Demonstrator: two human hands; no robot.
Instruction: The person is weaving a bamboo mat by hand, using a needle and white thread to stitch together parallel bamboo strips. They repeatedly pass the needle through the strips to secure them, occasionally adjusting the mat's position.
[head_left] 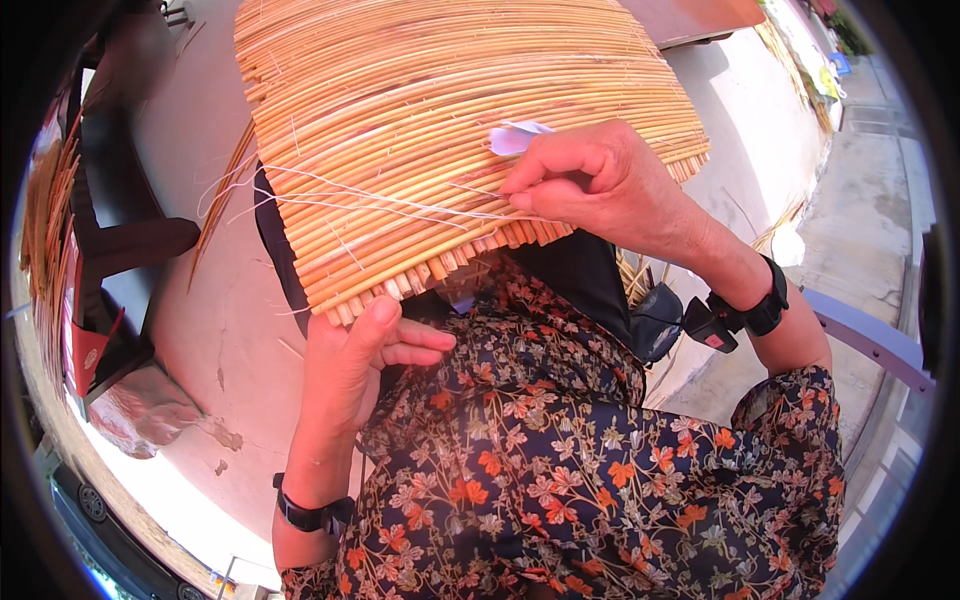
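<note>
Bright daylight falls on a pale concrete floor, stained and chipped in places. A dark wooden bench stands at left beside a bundle of cane strips, with a red box and a clear plastic bag near its foot. At right, a grey paved path runs past a pale rail.

Loose cane bundle at left – red box below it – grey pavement at right.
</note>
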